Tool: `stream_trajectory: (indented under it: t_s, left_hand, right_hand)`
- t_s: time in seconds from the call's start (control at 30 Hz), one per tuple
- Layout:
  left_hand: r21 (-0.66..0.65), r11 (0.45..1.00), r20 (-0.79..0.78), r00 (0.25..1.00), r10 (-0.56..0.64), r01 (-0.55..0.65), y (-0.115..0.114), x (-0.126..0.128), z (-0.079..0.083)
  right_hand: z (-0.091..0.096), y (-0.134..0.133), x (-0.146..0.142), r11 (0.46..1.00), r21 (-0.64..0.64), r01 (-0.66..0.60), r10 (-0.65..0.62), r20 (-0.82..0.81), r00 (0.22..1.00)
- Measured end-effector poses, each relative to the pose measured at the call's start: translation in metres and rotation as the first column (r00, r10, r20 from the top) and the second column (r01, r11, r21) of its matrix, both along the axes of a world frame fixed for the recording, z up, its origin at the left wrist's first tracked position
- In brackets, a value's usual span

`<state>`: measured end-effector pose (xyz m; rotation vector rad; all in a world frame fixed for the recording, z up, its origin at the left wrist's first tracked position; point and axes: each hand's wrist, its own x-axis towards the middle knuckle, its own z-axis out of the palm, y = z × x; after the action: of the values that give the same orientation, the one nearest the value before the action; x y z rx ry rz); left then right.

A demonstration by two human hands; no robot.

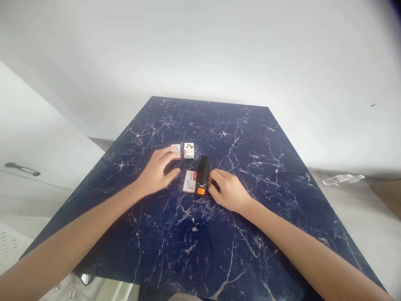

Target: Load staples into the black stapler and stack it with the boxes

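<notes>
A black stapler [203, 173] with an orange patch at its near end lies lengthwise on the dark blue marbled table [194, 234]. Close against its right side is my right hand [228, 190], fingers curled and thumb drawn in. Something dark shows between thumb and forefinger; I cannot make out what it is. To the left, my left hand [158, 169] is open, thumb apart, its fingertips at a small red-and-white box [176, 151] that they partly cover. Beside that box stands a white box [189, 150] with black pictures. Another red-and-white box [189, 182] touches or nearly touches the stapler's left side.
A white wall [206, 54] rises behind the table. At the left is a white cabinet door with a dark handle [22, 169]. On the floor to the right lie a clear plastic bottle or wrapper [343, 179] and a brown cardboard piece [388, 194].
</notes>
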<state>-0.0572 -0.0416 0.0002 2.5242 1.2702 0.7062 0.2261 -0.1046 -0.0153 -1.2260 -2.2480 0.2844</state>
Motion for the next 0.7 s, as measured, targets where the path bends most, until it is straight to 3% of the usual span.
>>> stream_trajectory:
  t_s: [0.07, 0.2, 0.4, 0.6, 0.7]
  left_hand:
    - [-0.028, 0.996, -0.095, 0.992, 0.087, -0.09, 0.026, -0.012, -0.005]
    - [-0.037, 0.999, -0.185, 0.983, 0.011, -0.019, 0.053, -0.024, -0.012]
    - [0.041, 0.998, -0.138, 0.99, -0.036, 0.042, 0.047, -0.02, -0.01]
    - [-0.114, 0.988, -0.08, 0.99, -0.116, 0.107, 0.05, -0.026, -0.001]
    - [-0.112, 0.98, 0.094, 0.983, -0.156, 0.166, 0.036, -0.02, 0.006]
  right_hand:
    - [0.0, 0.0, 0.0, 1.0, 0.0, -0.002, 0.002, 0.003, 1.0]
    - [-0.001, 0.001, 0.0, 1.0, 0.011, -0.004, 0.005, -0.001, 1.0]
    - [-0.001, 0.001, 0.0, 1.0, 0.006, -0.001, 0.001, 0.012, 1.0]
    - [0.0, 0.003, -0.002, 1.0, -0.014, 0.013, -0.013, 0.025, 1.0]
    - [-0.001, 0.003, -0.002, 1.0, -0.013, 0.013, -0.013, 0.029, 0.999]
